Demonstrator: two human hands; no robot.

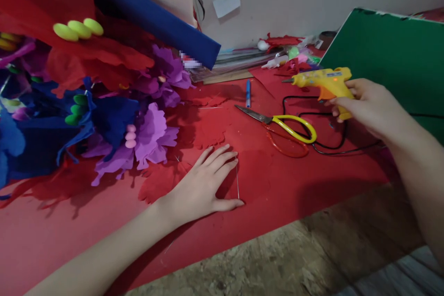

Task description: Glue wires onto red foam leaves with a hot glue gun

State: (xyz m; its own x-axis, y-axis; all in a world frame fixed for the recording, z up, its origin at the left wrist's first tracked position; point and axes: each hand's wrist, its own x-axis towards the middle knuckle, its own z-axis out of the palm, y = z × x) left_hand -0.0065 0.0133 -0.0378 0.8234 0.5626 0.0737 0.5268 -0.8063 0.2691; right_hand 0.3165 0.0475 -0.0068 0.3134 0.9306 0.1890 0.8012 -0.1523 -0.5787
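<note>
Left forearm (128, 243) leads to spread fingers (220, 163) at a wire (237, 180); right fingers (343, 103) grip glue gun (331, 79), barrel (307, 78) leftward.

One glue gun (326, 78), one pen (248, 93)

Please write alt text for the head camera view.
A person's right hand grip holds a yellow glue gun above a red surface; the left hand grip rests spread there, beside a thin pale wire. Scissors lie between; artificial flowers crowd the left.
</note>
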